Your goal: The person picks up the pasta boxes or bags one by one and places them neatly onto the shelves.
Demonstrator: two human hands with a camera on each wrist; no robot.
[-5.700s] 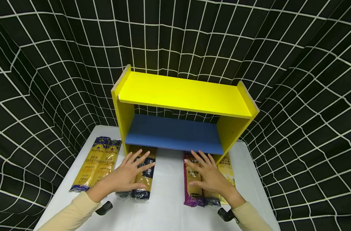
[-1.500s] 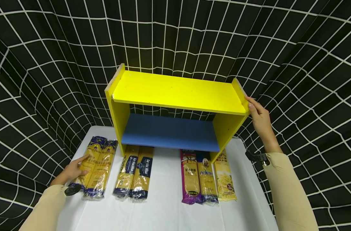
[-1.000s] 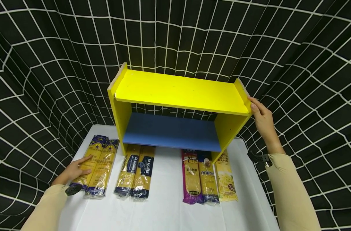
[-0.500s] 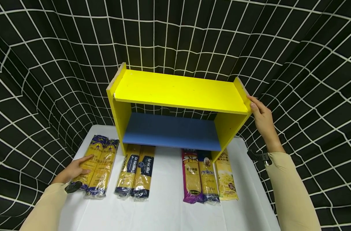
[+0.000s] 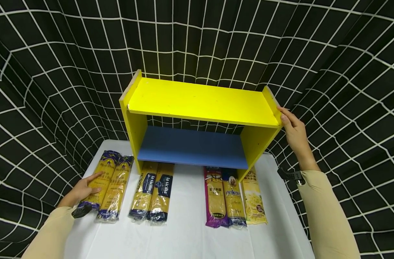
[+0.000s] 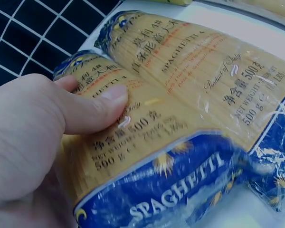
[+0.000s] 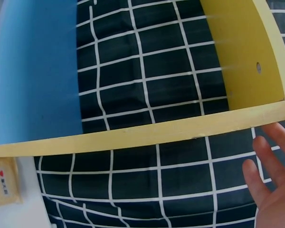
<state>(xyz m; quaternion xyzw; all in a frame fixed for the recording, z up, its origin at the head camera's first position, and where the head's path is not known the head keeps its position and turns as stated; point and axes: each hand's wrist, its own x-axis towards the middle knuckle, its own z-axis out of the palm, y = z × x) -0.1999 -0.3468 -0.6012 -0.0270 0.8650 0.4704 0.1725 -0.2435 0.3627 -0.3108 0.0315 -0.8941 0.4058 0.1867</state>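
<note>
One glossy spaghetti pack under fingers

Left sleeve: long, close-fitting, cream-beige cloth sleeve, plain, its end behind the fingers at the wrist.
Left wristwear: small, rounded, glossy black device at the cuff, behind the fingers on the thumb's side; finer details too small to tell.
Left hand: bare from fingertips to wrist.
Right sleeve: matching long cream-beige cloth sleeve, soft creases near the cuff.
Right wrist strap: black band marked with a row of small slots, well behind the fingers.
Strap fitting: small silvery piece beside the cuff.
Right hand: likewise bare, fingers to wrist.
</note>
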